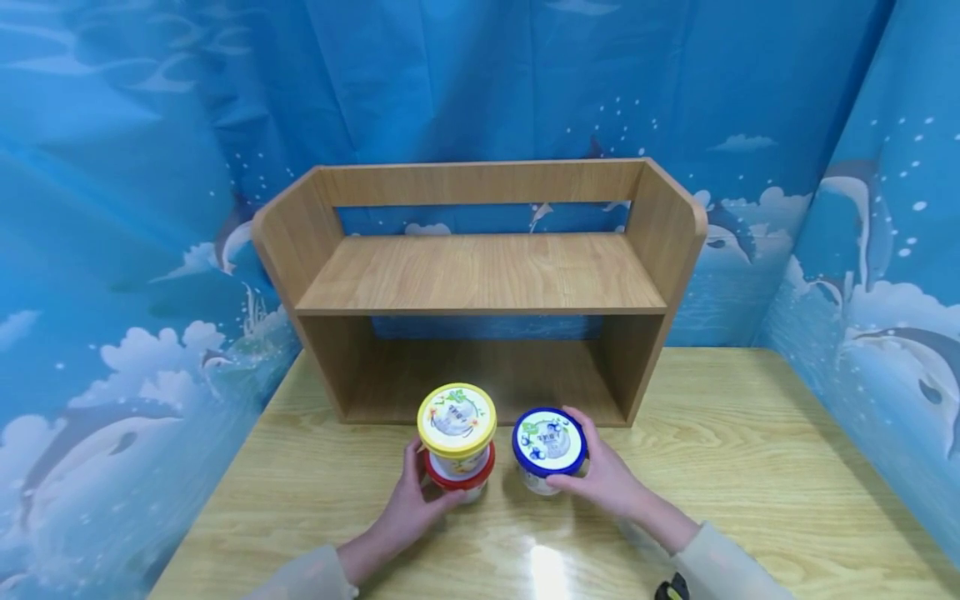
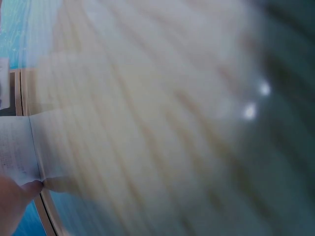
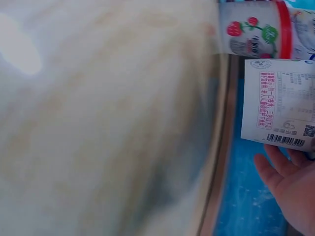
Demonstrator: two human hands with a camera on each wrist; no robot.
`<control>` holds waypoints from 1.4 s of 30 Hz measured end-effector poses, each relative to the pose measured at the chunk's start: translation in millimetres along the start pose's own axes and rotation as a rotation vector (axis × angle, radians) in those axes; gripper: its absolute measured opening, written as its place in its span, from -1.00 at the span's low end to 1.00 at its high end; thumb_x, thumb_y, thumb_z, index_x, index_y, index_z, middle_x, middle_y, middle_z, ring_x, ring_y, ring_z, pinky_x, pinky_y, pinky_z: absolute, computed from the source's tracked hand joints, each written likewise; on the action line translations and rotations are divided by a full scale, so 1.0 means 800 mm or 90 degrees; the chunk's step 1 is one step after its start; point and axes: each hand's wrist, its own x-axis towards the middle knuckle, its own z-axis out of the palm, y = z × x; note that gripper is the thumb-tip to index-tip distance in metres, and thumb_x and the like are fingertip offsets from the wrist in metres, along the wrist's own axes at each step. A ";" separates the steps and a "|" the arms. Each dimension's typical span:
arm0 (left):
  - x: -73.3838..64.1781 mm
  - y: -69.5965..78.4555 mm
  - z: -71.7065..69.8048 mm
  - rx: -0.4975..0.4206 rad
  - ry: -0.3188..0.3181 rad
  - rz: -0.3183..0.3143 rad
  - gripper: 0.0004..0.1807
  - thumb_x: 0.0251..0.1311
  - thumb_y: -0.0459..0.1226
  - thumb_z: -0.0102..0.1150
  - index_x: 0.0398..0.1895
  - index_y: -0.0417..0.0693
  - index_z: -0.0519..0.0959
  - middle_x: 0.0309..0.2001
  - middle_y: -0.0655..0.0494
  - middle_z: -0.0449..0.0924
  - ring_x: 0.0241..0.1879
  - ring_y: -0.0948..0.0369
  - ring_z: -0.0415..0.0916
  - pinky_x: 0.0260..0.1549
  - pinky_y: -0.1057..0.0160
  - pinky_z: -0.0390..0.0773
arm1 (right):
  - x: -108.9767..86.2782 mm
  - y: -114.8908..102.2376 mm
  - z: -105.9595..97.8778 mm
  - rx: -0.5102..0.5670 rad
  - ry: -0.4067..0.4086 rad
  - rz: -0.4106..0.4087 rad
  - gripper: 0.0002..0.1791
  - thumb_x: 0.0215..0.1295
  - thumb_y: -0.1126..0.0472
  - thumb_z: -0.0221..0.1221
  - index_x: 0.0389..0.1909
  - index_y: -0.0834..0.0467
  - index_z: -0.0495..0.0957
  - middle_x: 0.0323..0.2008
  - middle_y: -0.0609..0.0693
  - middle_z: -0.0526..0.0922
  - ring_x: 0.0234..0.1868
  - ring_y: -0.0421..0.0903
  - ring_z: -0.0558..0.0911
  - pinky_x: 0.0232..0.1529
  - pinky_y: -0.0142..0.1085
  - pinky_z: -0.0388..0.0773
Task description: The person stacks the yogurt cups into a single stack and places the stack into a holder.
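Left hand curled partway, fingers and thumb round the red-lidded round white plastic-looking tub; yellow-lidded round white tub stacked on its lid. Right hand spread to tub width, gripping the blue-lidded round white tub, apparently just clear of the surface. All roughly midway between left and right edges of the pale wood table, close to the front lower edge of the brown wooden shelf unit. Likely light, fairly stiff walls, smooth, maybe slippery; not very fragile, though squeezing could dent. Best hold: opposite sides under lid rim, not lid alone. Upper tub ungripped, could slide if tilted.
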 end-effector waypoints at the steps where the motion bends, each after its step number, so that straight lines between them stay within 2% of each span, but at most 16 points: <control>1: 0.000 0.000 0.000 0.000 0.000 0.001 0.01 0.00 -0.28 0.48 0.39 -0.14 -0.03 0.22 -0.27 0.36 0.23 -0.17 0.34 0.18 -0.14 0.31 | 0.001 -0.002 -0.003 -0.005 0.005 -0.010 0.14 -0.04 0.04 0.50 0.47 0.05 -0.03 0.26 0.32 0.37 0.24 0.33 0.37 0.18 0.27 0.28; 6: 0.000 0.000 0.000 -0.006 0.002 0.004 0.01 0.00 -0.30 0.48 0.39 -0.14 -0.03 0.21 -0.26 0.36 0.23 -0.16 0.33 0.18 -0.12 0.32 | 0.006 -0.013 -0.018 -0.003 0.024 -0.060 0.09 0.00 0.10 0.48 0.45 0.05 -0.02 0.25 0.33 0.35 0.23 0.36 0.37 0.13 0.30 0.32; 15: 0.000 -0.001 0.000 -0.009 0.002 0.005 0.00 0.00 -0.30 0.48 0.39 -0.13 -0.02 0.21 -0.23 0.37 0.22 -0.13 0.35 0.16 0.00 0.36 | 0.012 -0.041 -0.042 0.001 0.042 -0.096 0.05 0.06 0.15 0.45 0.46 0.08 -0.03 0.29 0.33 0.29 0.26 0.37 0.32 0.12 0.30 0.33; 23: 0.001 -0.001 0.000 -0.018 -0.003 0.007 0.00 0.00 -0.32 0.47 0.39 -0.13 -0.03 0.21 -0.22 0.37 0.23 -0.13 0.34 0.17 -0.04 0.35 | 0.022 -0.061 -0.054 0.021 0.045 -0.139 0.04 0.08 0.17 0.43 0.47 0.07 -0.04 0.31 0.29 0.28 0.27 0.31 0.32 0.12 0.28 0.35; 30: 0.000 0.000 -0.001 -0.028 -0.005 0.012 -0.01 0.01 -0.34 0.47 0.39 -0.12 -0.02 0.22 -0.23 0.36 0.24 -0.13 0.33 0.17 -0.08 0.34 | 0.032 -0.078 -0.063 0.045 0.054 -0.198 0.04 0.09 0.00 0.42 0.47 0.08 -0.02 0.30 0.27 0.29 0.28 0.27 0.32 0.17 0.30 0.28; 42: 0.000 0.002 -0.001 -0.028 -0.007 0.016 -0.02 0.00 -0.33 0.47 0.38 -0.11 0.00 0.25 -0.27 0.33 0.26 -0.18 0.29 0.19 -0.13 0.32 | 0.049 -0.111 -0.067 0.061 0.055 -0.235 0.08 0.07 -0.32 0.31 0.47 0.05 0.00 0.30 0.25 0.29 0.27 0.25 0.34 0.18 0.28 0.29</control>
